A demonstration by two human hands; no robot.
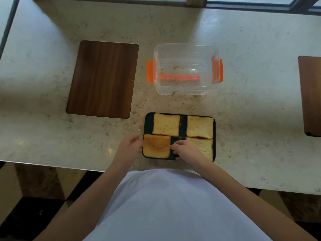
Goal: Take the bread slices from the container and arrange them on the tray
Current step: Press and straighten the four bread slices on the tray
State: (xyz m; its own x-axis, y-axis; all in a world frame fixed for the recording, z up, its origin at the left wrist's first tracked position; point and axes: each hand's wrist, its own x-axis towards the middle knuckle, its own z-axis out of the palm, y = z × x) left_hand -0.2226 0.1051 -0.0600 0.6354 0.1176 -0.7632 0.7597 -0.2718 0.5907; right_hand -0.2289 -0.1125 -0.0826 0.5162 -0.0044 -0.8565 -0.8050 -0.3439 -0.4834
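Marble counter [243,49], wooden board [102,79], window frame [260,4]

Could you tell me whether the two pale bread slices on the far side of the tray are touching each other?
Apart. The head view shows the far left slice and far right slice separated by a strip of dark tray.

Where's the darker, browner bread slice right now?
In the head view, the darker brown bread slice lies in the near-left corner of the dark rectangular tray, between the left hand and right hand.

We see soft daylight from the far window [260,2] glaring on the pale counter [251,40]; wide-angle bending and mild blur spoil the edges.
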